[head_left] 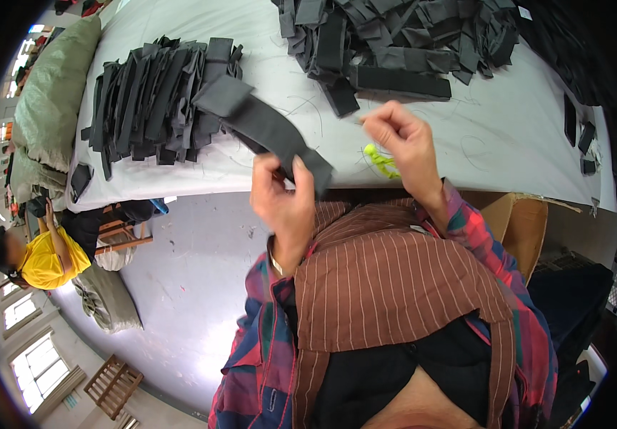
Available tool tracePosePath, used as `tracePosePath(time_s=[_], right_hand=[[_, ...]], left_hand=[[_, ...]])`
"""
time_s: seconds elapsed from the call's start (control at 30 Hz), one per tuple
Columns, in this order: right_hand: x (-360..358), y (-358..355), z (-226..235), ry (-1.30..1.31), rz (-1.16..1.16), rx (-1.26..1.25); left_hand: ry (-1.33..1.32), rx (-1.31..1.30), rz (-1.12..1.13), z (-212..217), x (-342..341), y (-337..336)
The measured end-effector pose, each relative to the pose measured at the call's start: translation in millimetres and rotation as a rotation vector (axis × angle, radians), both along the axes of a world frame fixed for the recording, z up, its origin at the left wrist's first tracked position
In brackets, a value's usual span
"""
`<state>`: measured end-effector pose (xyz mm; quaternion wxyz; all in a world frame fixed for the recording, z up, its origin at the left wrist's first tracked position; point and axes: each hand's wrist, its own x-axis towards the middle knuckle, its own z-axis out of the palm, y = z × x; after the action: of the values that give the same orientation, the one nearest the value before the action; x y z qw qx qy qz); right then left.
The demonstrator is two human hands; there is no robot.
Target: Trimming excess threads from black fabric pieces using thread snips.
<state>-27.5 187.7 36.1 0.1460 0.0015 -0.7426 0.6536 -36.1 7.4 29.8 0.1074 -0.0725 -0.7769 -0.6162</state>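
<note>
My left hand is closed around the near end of a black fabric strip, thumb on top. The strip slants up and left, its far end by a row of stacked black strips. My right hand is raised at the table's near side, thumb and forefinger pinched together. What the pinch holds, if anything, is too small to make out. Beside this hand is a bright yellow-green looped thing, partly hidden by it; its kind does not show.
A loose heap of black strips covers the far side of the white-covered table. Loose threads lie on the cloth. Dark fabric borders the right side, and a stuffed sack the left. A cardboard box stands below the edge. A person in yellow is at left.
</note>
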Motion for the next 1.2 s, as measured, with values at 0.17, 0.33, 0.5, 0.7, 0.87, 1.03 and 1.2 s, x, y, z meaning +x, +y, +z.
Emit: tracePosePath(time_s=[0.17,0.33,0.5,0.7,0.87,1.03,1.2], right_hand=[[1.3,-2.0,-9.7,-0.265,0.012,-0.339],[-2.4,-20.0,-9.4,-0.252,0.094,-0.259],[-7.2,-26.3,5.6,-0.368,0.093,-0.329],[0.6,-24.6,-12.2,-0.307,0.067,-0.208],[13.7,-28.5,5.5,-0.238,0.242,-0.215],[13.7,-28.9,-5.5,-0.246,0.179,-0.114],[17.0,-36.5,-21.9,-0.27,0.16,-0.274]], left_hand=[[-0.034,-0.407,-0.404,-14.4,-4.9,-8.6],[0.204,-0.33,-0.341,-2.2,0.7,10.7],[0.2,-0.308,-0.359,-2.6,4.0,9.6],[0.26,-0.196,-0.297,-4.3,0.1,3.7],[-0.23,0.191,-0.181,-4.2,-12.1,-0.3],[-0.469,0.493,-0.255,-9.6,-16.6,-11.2],[-0.503,0.533,-0.222,-11.8,-19.2,-6.1]])
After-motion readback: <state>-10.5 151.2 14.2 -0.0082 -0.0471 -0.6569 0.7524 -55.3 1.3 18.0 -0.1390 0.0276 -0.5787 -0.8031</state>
